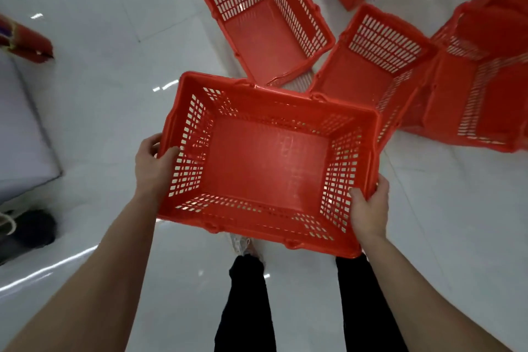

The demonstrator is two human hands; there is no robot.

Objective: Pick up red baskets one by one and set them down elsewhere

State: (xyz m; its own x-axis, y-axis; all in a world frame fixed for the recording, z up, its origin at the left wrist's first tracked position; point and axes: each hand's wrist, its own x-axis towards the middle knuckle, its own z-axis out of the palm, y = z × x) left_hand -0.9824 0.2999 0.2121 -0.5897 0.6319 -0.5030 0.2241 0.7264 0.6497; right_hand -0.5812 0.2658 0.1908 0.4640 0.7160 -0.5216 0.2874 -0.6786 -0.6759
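I hold an empty red plastic shopping basket (183, 80) with slotted walls above the floor, its open top facing me. My left hand (153, 164) grips its left rim, thumb inside the wall. My right hand (370, 210) grips the right rim near the front corner, thumb over the edge. Beyond it, several more empty red baskets stand on the floor: one (228, 46) straight ahead, another (331, 66) to its right, others farther right.
Glossy white tiled floor (114, 94) all round. A pale grey cushioned edge (20, 134) is at the left, with a dark bag (31, 227) below it and a red packet (27, 43) above. My black-trousered legs (248, 303) stand under the basket.
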